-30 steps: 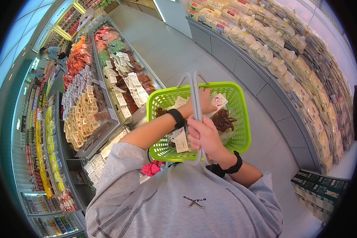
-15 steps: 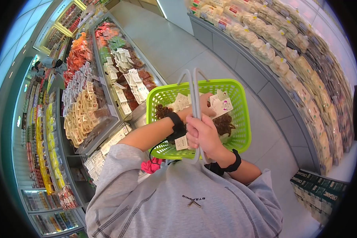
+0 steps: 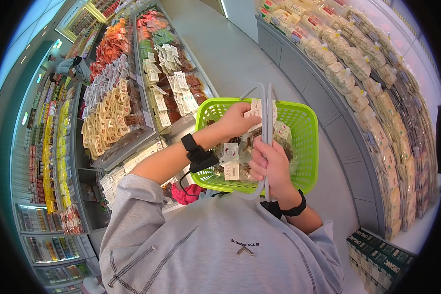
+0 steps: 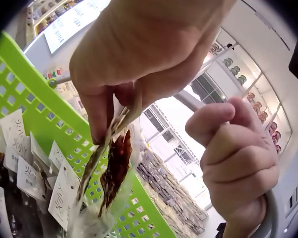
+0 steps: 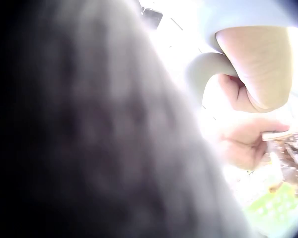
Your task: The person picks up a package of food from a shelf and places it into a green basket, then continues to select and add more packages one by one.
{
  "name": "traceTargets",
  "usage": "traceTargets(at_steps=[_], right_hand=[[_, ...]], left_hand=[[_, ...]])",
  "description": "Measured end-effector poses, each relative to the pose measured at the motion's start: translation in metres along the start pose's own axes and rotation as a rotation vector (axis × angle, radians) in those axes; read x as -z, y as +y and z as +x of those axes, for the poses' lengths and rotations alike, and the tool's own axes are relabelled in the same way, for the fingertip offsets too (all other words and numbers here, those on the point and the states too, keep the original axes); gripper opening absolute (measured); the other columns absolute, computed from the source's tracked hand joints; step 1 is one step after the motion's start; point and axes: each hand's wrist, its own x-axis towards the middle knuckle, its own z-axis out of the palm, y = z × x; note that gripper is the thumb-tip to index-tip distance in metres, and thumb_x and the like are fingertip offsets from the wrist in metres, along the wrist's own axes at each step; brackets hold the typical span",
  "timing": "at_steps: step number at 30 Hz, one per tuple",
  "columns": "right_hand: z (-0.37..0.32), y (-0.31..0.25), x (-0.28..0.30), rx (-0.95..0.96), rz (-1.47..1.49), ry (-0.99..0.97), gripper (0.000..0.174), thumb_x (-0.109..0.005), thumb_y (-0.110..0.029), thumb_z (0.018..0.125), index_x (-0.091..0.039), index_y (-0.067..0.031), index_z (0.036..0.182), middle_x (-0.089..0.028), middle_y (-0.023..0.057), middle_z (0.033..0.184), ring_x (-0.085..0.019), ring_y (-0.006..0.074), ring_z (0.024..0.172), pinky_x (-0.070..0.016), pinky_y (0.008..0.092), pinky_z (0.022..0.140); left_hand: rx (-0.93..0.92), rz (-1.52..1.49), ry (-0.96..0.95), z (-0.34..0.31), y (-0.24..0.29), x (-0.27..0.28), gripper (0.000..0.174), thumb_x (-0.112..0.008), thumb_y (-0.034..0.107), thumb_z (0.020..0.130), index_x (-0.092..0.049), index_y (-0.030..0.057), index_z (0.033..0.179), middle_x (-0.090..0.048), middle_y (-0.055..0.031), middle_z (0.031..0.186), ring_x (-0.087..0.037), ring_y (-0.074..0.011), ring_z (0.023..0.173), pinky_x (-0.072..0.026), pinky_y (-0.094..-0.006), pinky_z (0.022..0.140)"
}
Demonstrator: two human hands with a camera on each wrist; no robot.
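**Packet pinched over the basket, handle gripped**

The green basket (image 3: 314, 147) wants steadying by its grey handle (image 3: 264, 115), which the right hand (image 3: 272, 164) grips with curled fingers. The left hand (image 3: 235, 120) pinches a packet (image 4: 116, 163) over the basket; best to hold its top edge firmly and keep it off the handle. Its lower end is cut off in the left wrist view; blurred grey fills much of the right.
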Motion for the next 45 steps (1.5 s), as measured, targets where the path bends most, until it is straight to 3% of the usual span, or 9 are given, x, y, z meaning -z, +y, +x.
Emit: traceTargets(at_steps=[9,15,21,25,26,30,40,43,45], right_hand=[[0.004,0.0,-0.001,-0.004,-0.027,-0.002,0.012,-0.049,-0.02,0.096,-0.048,-0.0104,0.09,-0.032,-0.0049,0.054,-0.029,0.0044,0.039,-0.0263,0.0216,0.034],[0.002,-0.001,-0.011,0.001,-0.016,0.08,0.01,-0.048,-0.017,0.096,-0.048,-0.0099,0.089,-0.032,-0.0057,0.052,-0.029,0.0039,0.037,-0.0263,0.021,0.033],[0.004,0.001,-0.013,0.029,0.008,0.1,0.01,-0.047,-0.016,0.096,-0.048,-0.0087,0.089,-0.031,-0.0057,0.05,-0.028,0.0041,0.035,-0.0257,0.0214,0.031],[0.005,0.002,-0.019,0.04,0.0,0.127,0.01,-0.047,-0.016,0.096,-0.047,-0.0077,0.09,-0.03,-0.0057,0.049,-0.027,0.0042,0.035,-0.0249,0.0213,0.031],[0.005,0.002,-0.019,0.04,0.005,0.143,0.01,-0.047,-0.016,0.096,-0.047,-0.0074,0.09,-0.03,-0.0056,0.049,-0.027,0.0042,0.035,-0.0248,0.0213,0.031],[0.006,0.004,-0.019,0.061,-0.001,0.18,0.01,-0.047,-0.016,0.095,-0.047,-0.0068,0.091,-0.03,-0.0054,0.049,-0.026,0.0042,0.035,-0.0242,0.0211,0.031],[0.008,0.002,-0.019,0.047,-0.059,0.188,0.013,-0.043,-0.02,0.098,-0.045,-0.0078,0.095,-0.029,-0.0056,0.05,-0.025,0.0035,0.035,-0.0243,0.0208,0.031],[0.009,0.002,-0.021,0.058,-0.042,0.201,0.011,-0.046,-0.017,0.095,-0.046,-0.0065,0.092,-0.029,-0.0052,0.049,-0.024,0.0038,0.035,-0.0227,0.0213,0.03],[0.01,0.001,-0.02,0.06,-0.049,0.189,0.011,-0.046,-0.018,0.095,-0.046,-0.0065,0.092,-0.029,-0.0052,0.049,-0.024,0.0039,0.034,-0.0225,0.0212,0.03]], left_hand=[[-0.168,-0.405,0.318,-0.106,-0.004,0.152,0.04,-0.065,0.008,0.089,-0.049,0.0047,0.125,-0.064,-0.0037,0.111,-0.062,-0.0083,0.095,-0.0516,-0.0252,0.082],[0.057,-0.397,0.648,-0.105,-0.114,0.25,0.03,-0.066,0.015,0.089,-0.059,0.0104,0.117,-0.065,0.0013,0.104,-0.061,-0.0126,0.089,-0.0479,-0.0343,0.076],[0.357,-0.456,0.713,-0.055,-0.236,0.253,0.028,-0.07,0.017,0.086,-0.063,0.0121,0.112,-0.065,0.002,0.104,-0.058,-0.013,0.092,-0.0424,-0.036,0.084],[0.39,-0.117,0.862,-0.002,-0.329,0.256,0.038,-0.071,0.018,0.083,-0.062,0.0084,0.118,-0.067,-0.0029,0.104,-0.061,-0.019,0.091,-0.0477,-0.0342,0.076],[0.342,-0.119,0.775,0.002,-0.331,0.255,0.037,-0.069,0.018,0.082,-0.063,0.0081,0.117,-0.069,-0.0083,0.101,-0.064,-0.0232,0.091,-0.0484,-0.0339,0.079],[0.334,0.219,1.063,0.01,-0.357,0.243,0.032,-0.065,0.015,0.081,-0.063,0.0087,0.112,-0.068,-0.0181,0.092,-0.065,-0.0327,0.086,-0.0501,-0.0385,0.078],[0.459,0.24,1.293,0.012,-0.397,0.239,0.041,-0.071,0.02,0.073,-0.058,0.0028,0.109,-0.063,-0.0191,0.112,-0.061,-0.0319,0.104,-0.0483,-0.0397,0.088],[0.814,0.116,1.282,0.021,-0.367,0.226,0.069,-0.075,0.018,0.068,-0.04,-0.0051,0.123,-0.048,-0.028,0.125,-0.053,-0.0393,0.111,-0.0451,-0.0427,0.095],[0.96,-0.179,1.089,0.027,-0.375,0.228,0.08,-0.078,0.019,0.066,-0.034,-0.0078,0.127,-0.038,-0.0243,0.135,-0.043,-0.0357,0.124,-0.0384,-0.0421,0.103]])
